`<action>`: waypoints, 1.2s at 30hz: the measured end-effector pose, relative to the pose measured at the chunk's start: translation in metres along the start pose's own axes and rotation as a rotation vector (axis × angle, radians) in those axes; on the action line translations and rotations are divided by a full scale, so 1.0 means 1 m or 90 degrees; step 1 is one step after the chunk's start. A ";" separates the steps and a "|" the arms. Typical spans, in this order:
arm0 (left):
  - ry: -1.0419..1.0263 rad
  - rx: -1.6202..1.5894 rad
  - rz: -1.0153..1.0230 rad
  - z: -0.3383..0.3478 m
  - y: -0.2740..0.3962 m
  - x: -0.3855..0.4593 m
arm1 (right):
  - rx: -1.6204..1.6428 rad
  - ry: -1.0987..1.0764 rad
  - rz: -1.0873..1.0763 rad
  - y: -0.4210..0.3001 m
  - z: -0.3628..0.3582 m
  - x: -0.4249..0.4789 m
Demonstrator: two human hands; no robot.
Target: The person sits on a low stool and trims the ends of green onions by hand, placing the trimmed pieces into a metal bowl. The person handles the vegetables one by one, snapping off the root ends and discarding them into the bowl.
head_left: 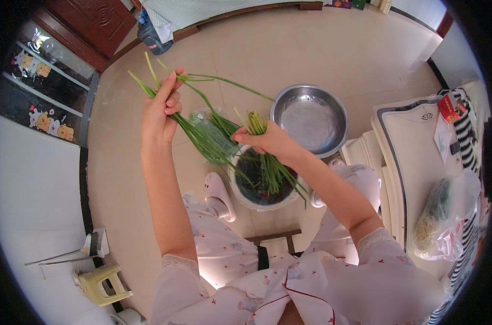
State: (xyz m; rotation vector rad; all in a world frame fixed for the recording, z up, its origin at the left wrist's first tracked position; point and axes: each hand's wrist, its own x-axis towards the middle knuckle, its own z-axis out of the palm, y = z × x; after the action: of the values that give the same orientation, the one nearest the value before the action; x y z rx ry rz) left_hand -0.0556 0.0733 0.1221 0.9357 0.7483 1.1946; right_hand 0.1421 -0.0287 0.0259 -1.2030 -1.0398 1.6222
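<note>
My left hand (164, 101) is raised at the upper left, closed around several long green stalks (201, 142), likely garlic chives, whose tips hang down to the right. In my right hand (270, 140) is a thicker bunch of the same greens (272, 174), cut ends up, leaves drooping over a round bin (235, 189) with a pale rim and dark lining. One loose stalk arcs from my left hand to the rim of a metal basin (341, 142), which stands just beyond my right hand. Behind the stalks, more greens lie by a clear plastic bag (219, 144) on the floor.
A padded cream seat (396, 162) at right holds a plastic bag of vegetables (441, 223) and a red packet (449, 107). A blue water jug (154, 38) stands at upper left. A yellow stool (99, 286) and a dustpan (102, 242) stand at lower left. My pink slippers flank the bin.
</note>
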 end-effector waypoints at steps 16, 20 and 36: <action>0.169 0.048 0.145 -0.024 0.007 -0.002 | 0.172 -0.015 -0.013 0.026 0.006 0.004; 0.145 0.040 0.105 -0.003 0.002 -0.007 | 0.178 0.059 0.042 0.039 -0.002 0.011; 0.043 0.145 0.008 0.007 0.000 -0.022 | 0.129 0.293 0.098 0.054 -0.010 0.003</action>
State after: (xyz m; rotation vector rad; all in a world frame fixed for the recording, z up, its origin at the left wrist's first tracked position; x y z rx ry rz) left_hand -0.0542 0.0500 0.1253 1.0924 0.9479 1.1726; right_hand 0.1434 -0.0407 -0.0273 -1.4518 -0.4921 1.4258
